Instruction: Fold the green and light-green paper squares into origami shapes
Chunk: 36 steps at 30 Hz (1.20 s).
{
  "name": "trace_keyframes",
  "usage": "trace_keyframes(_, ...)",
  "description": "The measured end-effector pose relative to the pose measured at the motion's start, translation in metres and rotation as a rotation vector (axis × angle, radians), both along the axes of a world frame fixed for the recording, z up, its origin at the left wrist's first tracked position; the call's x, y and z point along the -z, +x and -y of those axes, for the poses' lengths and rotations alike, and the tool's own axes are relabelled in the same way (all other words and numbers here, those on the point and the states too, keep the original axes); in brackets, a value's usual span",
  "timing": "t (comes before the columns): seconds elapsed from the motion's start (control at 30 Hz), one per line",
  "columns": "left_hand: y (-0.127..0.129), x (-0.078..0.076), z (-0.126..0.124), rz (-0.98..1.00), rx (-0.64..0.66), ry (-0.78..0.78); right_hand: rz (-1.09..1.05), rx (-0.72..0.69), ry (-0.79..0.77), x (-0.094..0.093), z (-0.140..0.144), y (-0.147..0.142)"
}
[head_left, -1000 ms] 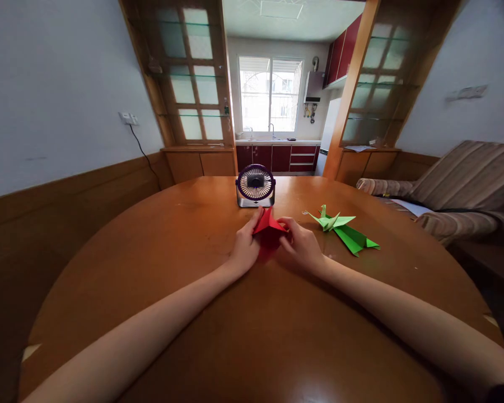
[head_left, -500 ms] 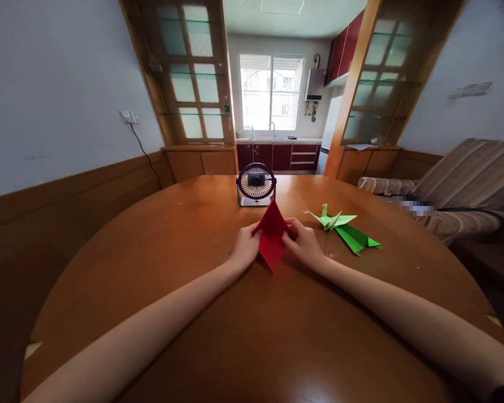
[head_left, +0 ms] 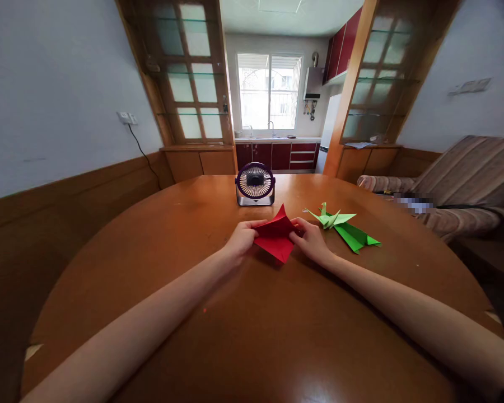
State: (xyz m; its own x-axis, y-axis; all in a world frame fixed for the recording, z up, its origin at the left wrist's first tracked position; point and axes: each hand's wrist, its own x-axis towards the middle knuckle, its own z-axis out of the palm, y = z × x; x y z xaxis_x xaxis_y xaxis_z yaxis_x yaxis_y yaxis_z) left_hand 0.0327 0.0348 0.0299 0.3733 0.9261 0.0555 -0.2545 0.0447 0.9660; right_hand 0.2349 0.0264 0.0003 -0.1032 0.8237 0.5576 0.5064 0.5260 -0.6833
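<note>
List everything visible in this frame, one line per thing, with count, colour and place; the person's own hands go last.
Folded red paper: 1, red, table centre, pinched at both side edges.
Desk fan: 1, purple rim on a silver base, far side of the table behind the red paper.
Green origami figures: 2, light and darker green, overlapping, on the table right of the red paper.
Round table: 1, brown wood, fills the foreground.
Sofa: 1, striped beige and brown, right edge.
Wall socket with cord: 1, white with black cord, left wall.
Left hand: 1, grips the paper's left edge.
Right hand: 1, grips the paper's right edge.
</note>
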Motion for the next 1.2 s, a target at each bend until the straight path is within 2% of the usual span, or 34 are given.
trace_keyframes(0.13, -0.016, -0.024, -0.001, 0.038, 0.282, -0.123, 0.02, -0.143, 0.028, 0.004, 0.002, 0.008)
trace_keyframes(0.17, -0.02, -0.028, -0.002, 0.075, 0.295, -0.167, 0.033, -0.161, 0.038, 0.004, 0.004, 0.01)
trace_keyframes(0.27, -0.024, -0.03, -0.007, 0.092, 0.234, -0.317, 0.141, -0.177, 0.077, 0.005, 0.008, 0.012)
trace_keyframes(0.37, -0.019, -0.019, -0.011, 0.022, 0.161, -0.439, 0.295, -0.181, 0.153, 0.004, 0.013, 0.011)
trace_keyframes(0.47, -0.014, -0.008, -0.012, -0.015, 0.142, -0.503, 0.43, -0.189, 0.284, 0.003, 0.016, 0.01)
trace_keyframes(0.63, -0.015, -0.005, -0.015, 0.016, 0.078, -0.524, 0.603, -0.146, 0.547, 0.002, 0.017, 0.007)
trace_keyframes(0.73, -0.017, -0.007, -0.018, -0.015, 0.029, -0.534, 0.676, -0.102, 0.631, 0.001, 0.017, 0.006)
trace_keyframes(0.93, -0.021, -0.009, -0.02, -0.09, 0.015, -0.497, 0.674, -0.104, 0.683, -0.002, 0.02, 0.005)
trace_keyframes(1.2, -0.023, -0.007, -0.015, -0.14, -0.086, -0.317, 0.669, -0.139, 0.705, 0.0, 0.02, 0.005)
